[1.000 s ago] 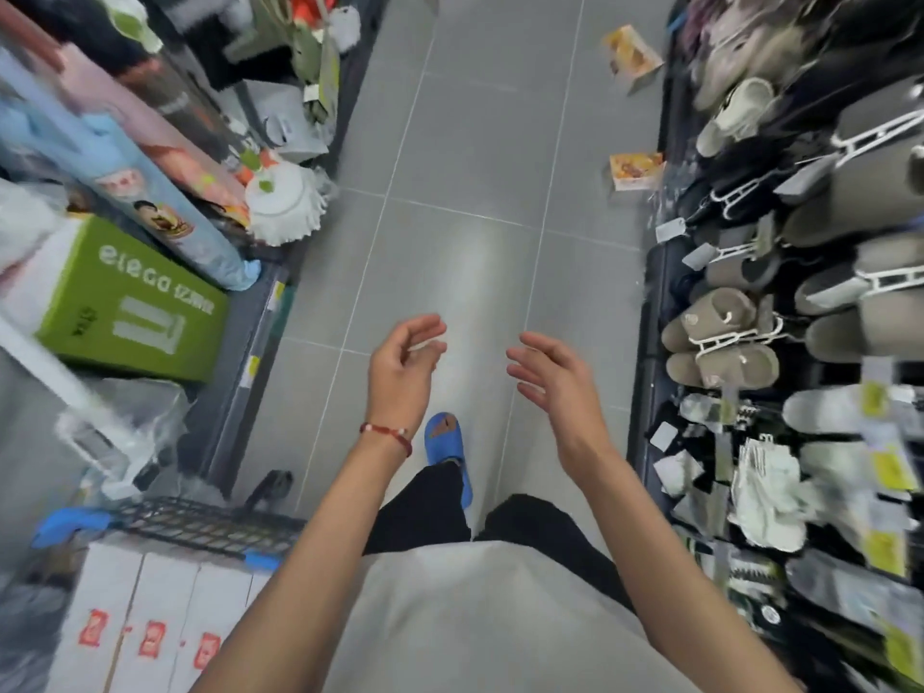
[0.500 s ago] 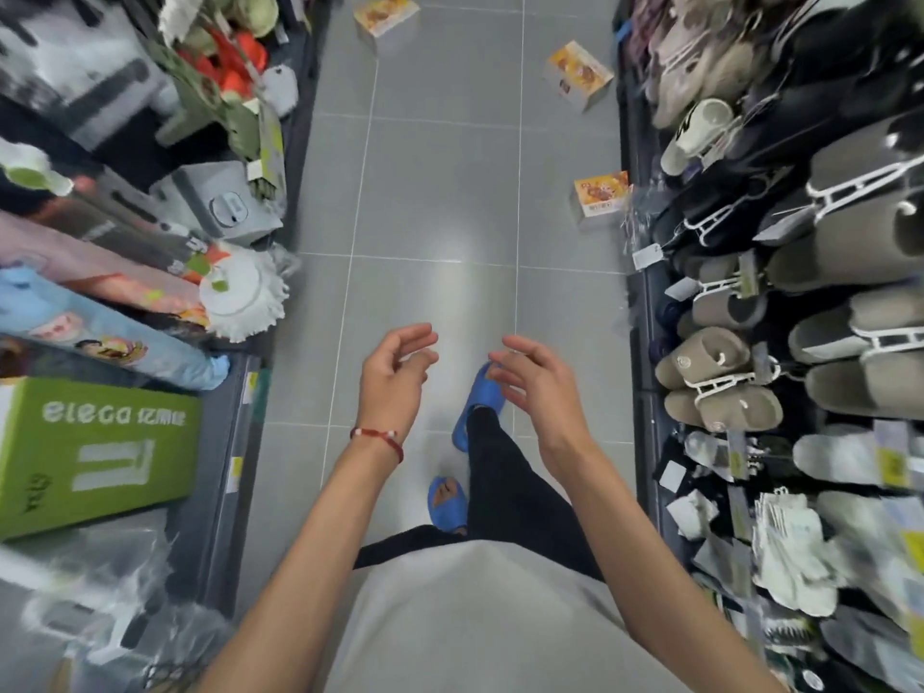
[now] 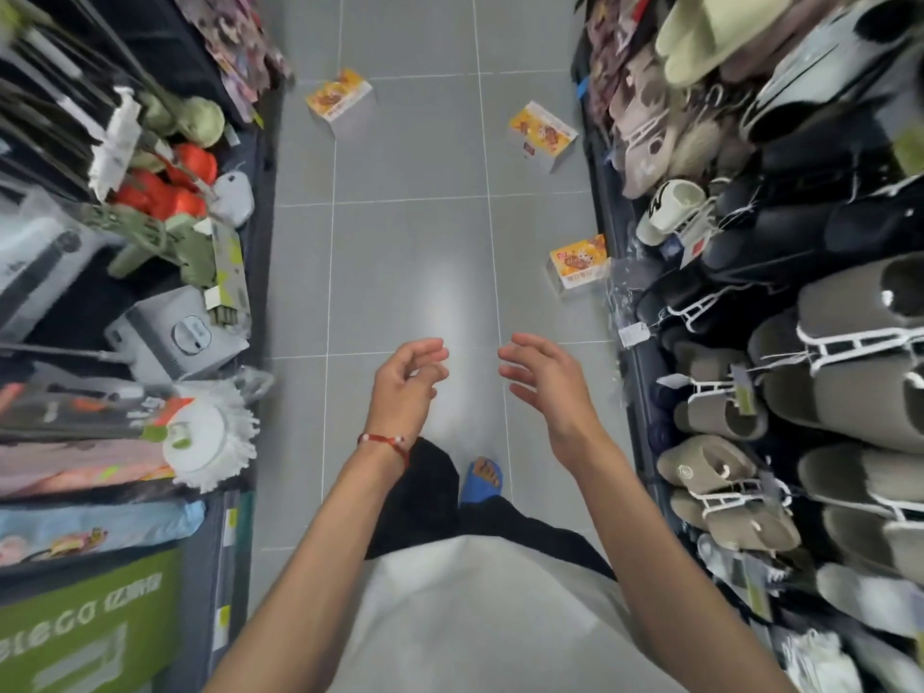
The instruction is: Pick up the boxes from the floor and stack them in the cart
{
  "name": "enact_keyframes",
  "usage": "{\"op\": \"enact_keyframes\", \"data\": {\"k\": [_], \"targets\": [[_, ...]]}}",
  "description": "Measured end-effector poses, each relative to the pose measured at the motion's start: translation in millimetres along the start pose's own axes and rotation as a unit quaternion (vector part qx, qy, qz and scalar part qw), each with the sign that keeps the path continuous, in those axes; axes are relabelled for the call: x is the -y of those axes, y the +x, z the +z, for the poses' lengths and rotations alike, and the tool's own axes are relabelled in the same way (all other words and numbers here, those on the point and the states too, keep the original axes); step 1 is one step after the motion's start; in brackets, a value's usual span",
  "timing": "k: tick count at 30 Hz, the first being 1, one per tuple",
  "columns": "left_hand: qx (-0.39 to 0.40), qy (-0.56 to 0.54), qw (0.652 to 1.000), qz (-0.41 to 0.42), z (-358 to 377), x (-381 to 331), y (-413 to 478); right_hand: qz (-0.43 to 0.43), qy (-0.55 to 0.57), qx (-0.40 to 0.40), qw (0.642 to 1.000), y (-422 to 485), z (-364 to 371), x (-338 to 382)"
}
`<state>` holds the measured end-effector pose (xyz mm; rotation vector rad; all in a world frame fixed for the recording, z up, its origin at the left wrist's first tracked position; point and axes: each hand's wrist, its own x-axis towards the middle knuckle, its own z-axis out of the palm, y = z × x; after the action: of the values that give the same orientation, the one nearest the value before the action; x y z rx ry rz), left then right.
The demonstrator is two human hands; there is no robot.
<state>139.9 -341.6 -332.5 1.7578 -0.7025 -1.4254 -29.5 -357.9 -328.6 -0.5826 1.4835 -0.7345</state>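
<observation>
Three orange and white boxes lie on the grey tile floor ahead of me. The nearest box (image 3: 577,265) sits by the right shelf base. A second box (image 3: 542,135) lies farther off on the right, and a third box (image 3: 340,100) lies far left. My left hand (image 3: 407,387) and my right hand (image 3: 547,387) hover in front of my waist, both empty with loosely curled fingers, well short of the nearest box. The cart is out of view.
I stand in a narrow shop aisle. Shelves of mops (image 3: 210,442), appliances and a green carton (image 3: 95,627) line the left. Racks of slippers (image 3: 725,487) line the right. My foot in a blue sandal (image 3: 482,480) is below my hands.
I have walked forward along the aisle. The cart with white boxes has dropped out of view at the lower left, and the floor boxes have come closer. Both hands stay empty.
</observation>
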Motion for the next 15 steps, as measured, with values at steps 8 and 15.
{"op": "enact_keyframes", "data": {"k": [8,15], "targets": [[0.063,0.045,0.997,-0.031,50.1,-70.4,139.4,0.037,0.031,-0.074,0.996,113.8,-10.1,73.2],[0.169,0.135,0.975,-0.058,101.0,-141.9,248.7,0.061,0.118,-0.164,0.978,186.8,-17.7,130.4]]}}
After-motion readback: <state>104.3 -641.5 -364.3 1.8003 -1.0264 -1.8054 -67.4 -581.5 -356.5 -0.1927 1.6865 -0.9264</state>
